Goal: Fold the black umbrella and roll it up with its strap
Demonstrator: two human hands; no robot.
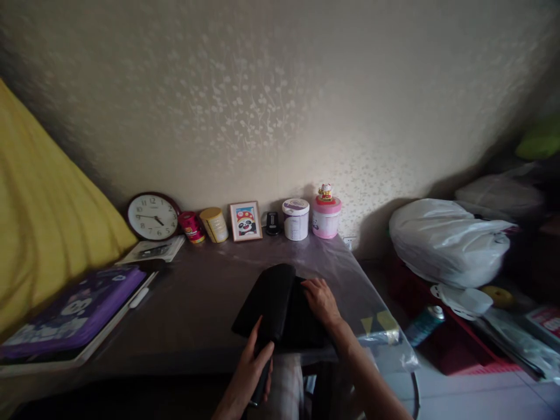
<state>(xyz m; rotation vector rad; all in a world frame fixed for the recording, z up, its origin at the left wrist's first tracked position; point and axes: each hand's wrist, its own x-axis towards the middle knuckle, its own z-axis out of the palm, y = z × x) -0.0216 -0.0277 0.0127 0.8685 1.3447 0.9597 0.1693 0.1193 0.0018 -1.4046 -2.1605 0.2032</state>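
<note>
Left hand (251,370) is nearest my camera: fingers wrapped round the handle (262,382) of a black umbrella (275,291), thumb along the top, closed on it. Right hand (321,298) lies on the dark cloth on the right side, palm down, fingers part bent. I can't tell whether it pinches the cloth or just presses on it.

Umbrella is over the near edge of the table (196,309), handle toward me, cloth partly spread. From my end I can't tell if the cloth touches the tabletop.

Back row along the wall, left to right, I get: round clock (152,217) leaning on the wall, red tin (191,227), yellow can (214,225), picture frame (246,223) with a panda print, small black object (272,223), white tub (296,221), pink-lidded tub (325,221) with a figurine (325,192) on top.

Table left: purple case (76,312), yellow cloth (48,221) beside it. Off the right side I see a white plastic bag (446,239) and, lower, a spray can (424,326).
</note>
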